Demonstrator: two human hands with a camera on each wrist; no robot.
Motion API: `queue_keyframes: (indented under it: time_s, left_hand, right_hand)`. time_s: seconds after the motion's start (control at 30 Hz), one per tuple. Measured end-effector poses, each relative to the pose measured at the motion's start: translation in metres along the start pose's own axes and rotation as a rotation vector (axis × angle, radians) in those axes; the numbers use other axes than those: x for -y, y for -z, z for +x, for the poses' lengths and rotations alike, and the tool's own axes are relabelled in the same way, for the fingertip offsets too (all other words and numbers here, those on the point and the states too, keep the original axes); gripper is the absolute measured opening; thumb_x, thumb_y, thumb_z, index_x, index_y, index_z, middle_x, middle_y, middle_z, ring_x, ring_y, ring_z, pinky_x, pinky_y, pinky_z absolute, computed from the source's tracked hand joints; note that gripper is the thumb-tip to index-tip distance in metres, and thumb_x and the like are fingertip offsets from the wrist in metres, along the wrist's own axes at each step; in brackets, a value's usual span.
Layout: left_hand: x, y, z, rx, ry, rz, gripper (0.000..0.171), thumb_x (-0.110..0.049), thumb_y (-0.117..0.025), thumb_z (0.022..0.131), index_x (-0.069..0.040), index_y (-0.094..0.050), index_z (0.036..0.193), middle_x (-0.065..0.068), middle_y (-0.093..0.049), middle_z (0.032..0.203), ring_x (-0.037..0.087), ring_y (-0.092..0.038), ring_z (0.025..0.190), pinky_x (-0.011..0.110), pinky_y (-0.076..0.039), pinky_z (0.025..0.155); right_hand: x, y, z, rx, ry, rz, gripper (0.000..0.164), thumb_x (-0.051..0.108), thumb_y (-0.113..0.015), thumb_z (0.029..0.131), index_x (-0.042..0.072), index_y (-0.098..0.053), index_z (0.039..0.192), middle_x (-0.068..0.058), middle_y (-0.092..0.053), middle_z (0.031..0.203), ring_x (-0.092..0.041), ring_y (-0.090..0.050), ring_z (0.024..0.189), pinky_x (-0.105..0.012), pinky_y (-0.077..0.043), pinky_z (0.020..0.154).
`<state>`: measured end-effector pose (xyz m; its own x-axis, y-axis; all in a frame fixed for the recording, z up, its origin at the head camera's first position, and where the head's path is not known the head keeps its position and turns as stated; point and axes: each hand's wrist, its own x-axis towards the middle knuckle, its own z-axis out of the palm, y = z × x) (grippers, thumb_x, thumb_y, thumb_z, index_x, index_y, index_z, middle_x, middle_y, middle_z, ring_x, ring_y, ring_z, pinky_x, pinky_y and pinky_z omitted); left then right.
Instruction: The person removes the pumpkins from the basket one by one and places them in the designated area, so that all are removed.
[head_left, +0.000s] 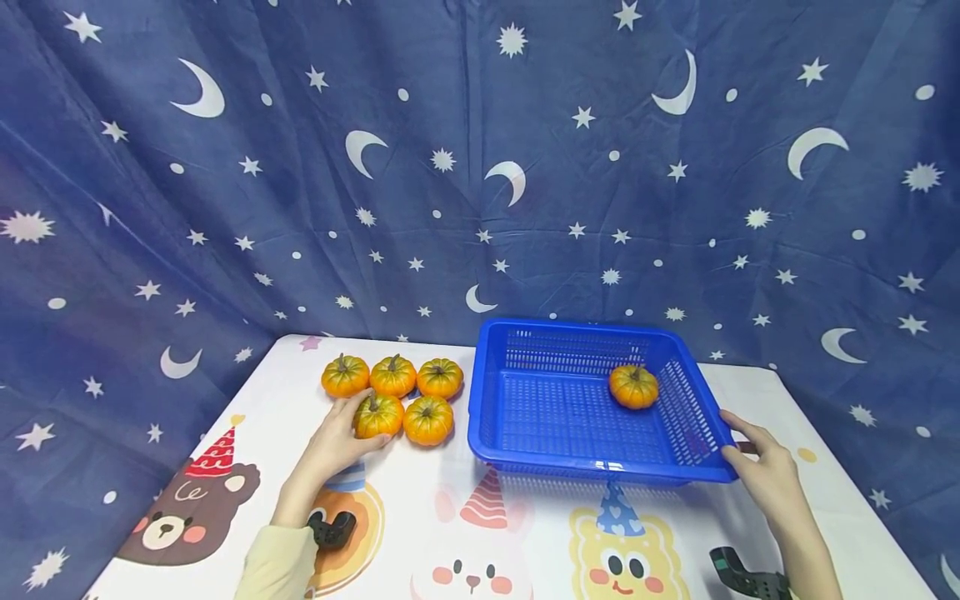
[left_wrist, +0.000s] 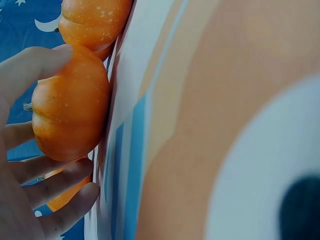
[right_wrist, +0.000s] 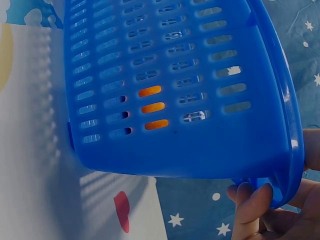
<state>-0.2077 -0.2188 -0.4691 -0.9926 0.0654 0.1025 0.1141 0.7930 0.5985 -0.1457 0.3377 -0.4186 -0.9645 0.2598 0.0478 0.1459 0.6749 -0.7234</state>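
Observation:
My left hand (head_left: 335,442) curls its thumb and fingers round a small orange pumpkin (head_left: 378,417), the front-left one of a tight group on the table. In the left wrist view, the thumb (left_wrist: 47,62) lies against one side of that pumpkin, with fingers spread round the other. Beside it sits another pumpkin (head_left: 428,421), and a back row holds further ones, such as the middle pumpkin (head_left: 393,376). My right hand (head_left: 768,468) grips the rim of a blue plastic basket (head_left: 585,468) at its right side. One pumpkin (head_left: 633,387) lies inside, towards the basket's right.
A white tablecloth (head_left: 450,533) printed with cartoon animals covers the table. Behind and at both sides hangs a dark blue curtain (head_left: 465,200) with moons and stars. Black wrist-camera mounts (head_left: 332,530) sit by both wrists.

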Motion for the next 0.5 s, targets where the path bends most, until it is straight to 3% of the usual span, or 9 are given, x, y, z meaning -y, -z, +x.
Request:
queue_keyframes:
  time_s: [0.3, 0.5]
  left_hand:
    - [0.001, 0.002, 0.000, -0.008, 0.010, -0.016, 0.084, -0.043, -0.073, 0.081, -0.008, -0.035, 0.147, 0.025, -0.036, 0.148, 0.047, -0.039, 0.133, 0.064, -0.032, 0.106]
    - [-0.005, 0.010, -0.003, -0.049, 0.006, 0.006, 0.075, -0.046, -0.066, 0.087, -0.009, -0.038, 0.146, 0.022, -0.043, 0.141, 0.041, -0.051, 0.121, 0.061, -0.041, 0.098]
  right_hand:
    - [0.000, 0.000, 0.002, 0.014, 0.000, -0.015, 0.052, 0.012, -0.047, 0.095, 0.000, -0.039, 0.145, -0.030, -0.037, 0.143, -0.044, -0.043, 0.116, -0.012, -0.037, 0.063]
    - [-0.001, 0.002, 0.002, 0.016, 0.005, -0.011, 0.052, 0.013, -0.047, 0.095, 0.001, -0.039, 0.145, -0.031, -0.038, 0.142, -0.044, -0.043, 0.116, -0.012, -0.037, 0.062]
